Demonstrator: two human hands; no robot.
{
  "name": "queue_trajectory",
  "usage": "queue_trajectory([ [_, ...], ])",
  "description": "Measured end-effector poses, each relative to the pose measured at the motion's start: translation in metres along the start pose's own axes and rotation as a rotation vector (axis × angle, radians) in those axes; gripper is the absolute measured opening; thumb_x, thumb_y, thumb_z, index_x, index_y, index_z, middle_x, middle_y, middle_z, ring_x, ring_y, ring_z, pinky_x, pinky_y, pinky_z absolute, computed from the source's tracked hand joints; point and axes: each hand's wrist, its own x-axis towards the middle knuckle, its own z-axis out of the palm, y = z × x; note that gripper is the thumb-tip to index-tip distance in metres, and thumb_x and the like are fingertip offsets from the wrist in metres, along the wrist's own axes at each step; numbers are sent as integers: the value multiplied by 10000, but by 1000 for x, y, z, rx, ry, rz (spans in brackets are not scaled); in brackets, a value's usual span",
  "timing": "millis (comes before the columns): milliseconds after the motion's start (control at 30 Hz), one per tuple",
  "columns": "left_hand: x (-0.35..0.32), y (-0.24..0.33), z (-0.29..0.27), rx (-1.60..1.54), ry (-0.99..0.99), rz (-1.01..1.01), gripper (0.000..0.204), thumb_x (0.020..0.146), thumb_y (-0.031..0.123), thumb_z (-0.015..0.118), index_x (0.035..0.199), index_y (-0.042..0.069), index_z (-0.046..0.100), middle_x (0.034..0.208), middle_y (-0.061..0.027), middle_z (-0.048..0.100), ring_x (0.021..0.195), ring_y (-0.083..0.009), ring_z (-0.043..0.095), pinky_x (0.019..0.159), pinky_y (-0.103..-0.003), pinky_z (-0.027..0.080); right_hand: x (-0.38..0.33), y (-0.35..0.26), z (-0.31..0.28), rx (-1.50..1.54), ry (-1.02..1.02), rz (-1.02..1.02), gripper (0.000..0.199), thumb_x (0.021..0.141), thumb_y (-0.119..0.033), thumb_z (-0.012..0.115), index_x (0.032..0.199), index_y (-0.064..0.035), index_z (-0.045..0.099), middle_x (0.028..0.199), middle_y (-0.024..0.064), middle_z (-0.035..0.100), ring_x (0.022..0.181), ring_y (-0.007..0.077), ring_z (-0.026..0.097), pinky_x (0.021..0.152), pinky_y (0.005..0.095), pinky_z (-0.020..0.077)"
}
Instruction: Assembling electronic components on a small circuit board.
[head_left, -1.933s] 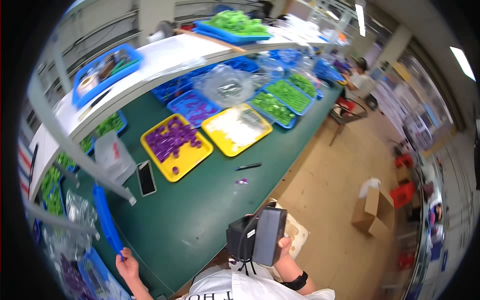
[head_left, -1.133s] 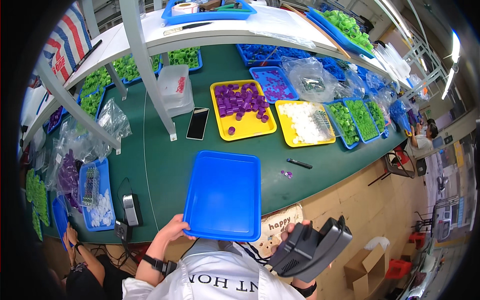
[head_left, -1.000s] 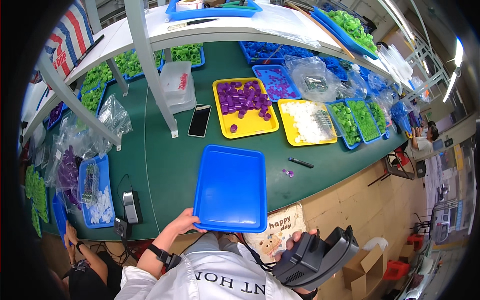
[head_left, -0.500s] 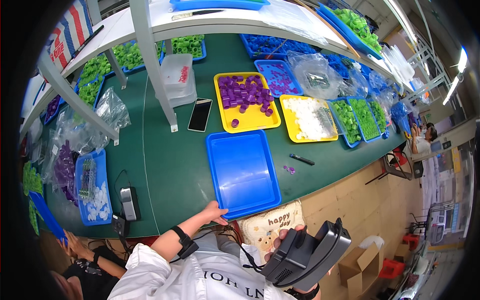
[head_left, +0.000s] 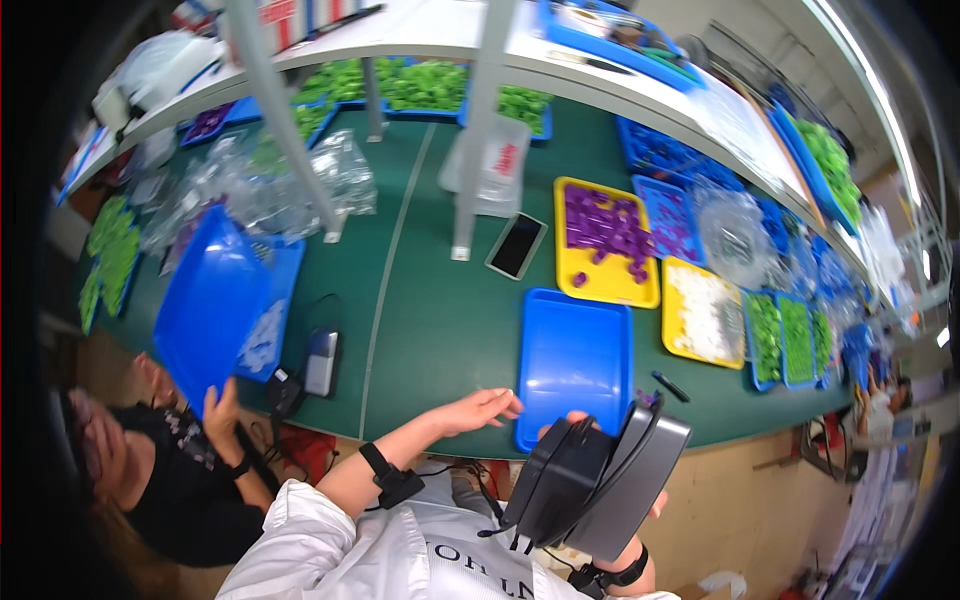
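Observation:
My left hand (head_left: 480, 411) is just off the left rim of an empty blue tray (head_left: 575, 355), its fingers loosely stretched and holding nothing. Lower down, in front of my body, my right hand (head_left: 657, 504) grips a boxy black-and-grey device (head_left: 600, 490) with black cables. Most of that hand is behind the device; only some fingertips show at its edges. Behind the blue tray stands a yellow tray (head_left: 590, 291) with purple ring-like plastic parts (head_left: 605, 225). Right of it, another yellow tray (head_left: 700, 356) bears white pieces (head_left: 703, 309).
At the left a co-worker's hand (head_left: 220, 412) holds a tilted blue tray (head_left: 210, 310). A phone (head_left: 517, 246), a black marker (head_left: 671, 387) and a small grey-black device (head_left: 320, 362) lie on the green table (head_left: 430, 340). Shelf posts (head_left: 484, 130) rise at the back.
My left hand has let go of the blue tray's near corner. The view has swung left, shifting the table rightward. The co-worker's blue tray has risen over the table.

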Motion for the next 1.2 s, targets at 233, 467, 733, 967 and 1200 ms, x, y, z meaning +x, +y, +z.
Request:
queue_trajectory([
  [233,-79,-13,31,-837,-367,230,945,768,754,77,1348,54,336,1210,-153,512,1185,-259,455,990,-408,337,110,35,18,8,-66,105,905,569,-461,715,1346,-155,366,1386,209,296,1247,365,354,1007,559,314],
  [467,-155,-57,-11,-891,-171,288,825,823,725,184,1158,27,472,807,-109,623,617,-176,589,599,-294,466,154,88,-17,288,-36,348,686,609,-290,686,1233,-89,484,1180,160,551,1059,353,557,876,545,462],
  [733,-156,-89,1,-99,434,-15,294,931,290,469,1002,14,541,741,-55,594,642,-120,557,588,-274,448,165,126,-88,168,382,348,526,617,-377,672,1070,-128,572,1096,94,586,1032,325,529,858,556,389],
  [967,-134,-127,14,-213,460,-54,297,917,285,507,969,-4,551,767,-85,594,705,-157,576,652,-298,459,169,142,-110,131,512,399,497,646,-359,642,1073,-119,561,1070,91,591,1017,301,536,901,530,380],
  [1200,-132,-136,8,-332,563,35,284,887,256,572,986,-9,552,815,0,538,743,-69,474,655,-243,414,188,161,-99,105,476,416,516,640,-350,638,1088,-108,552,1103,99,572,1023,317,524,895,539,375],
])
